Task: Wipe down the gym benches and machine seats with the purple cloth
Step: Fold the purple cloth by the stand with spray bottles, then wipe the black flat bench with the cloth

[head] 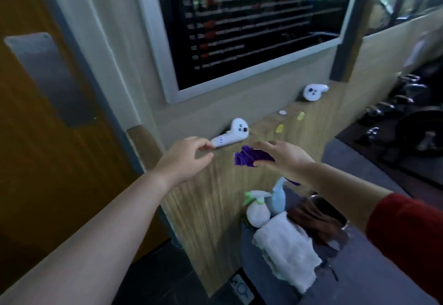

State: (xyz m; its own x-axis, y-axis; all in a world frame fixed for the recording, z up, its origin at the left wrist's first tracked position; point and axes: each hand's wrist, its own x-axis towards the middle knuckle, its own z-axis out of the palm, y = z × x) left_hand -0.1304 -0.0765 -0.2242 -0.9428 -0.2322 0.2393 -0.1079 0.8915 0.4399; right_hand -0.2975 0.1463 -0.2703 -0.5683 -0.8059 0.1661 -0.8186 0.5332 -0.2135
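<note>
Your right hand grips the bunched purple cloth over the wooden ledge, your left hand sits loosely curled and empty beside it, and the gym machines lie off to your right.

You are standing in a gym. To your right, rows of dumbbells, blurred, sit beside a dark weight plate. A framed board of listed lines hangs on the wall, next to a wooden door with a metal push plate.
</note>
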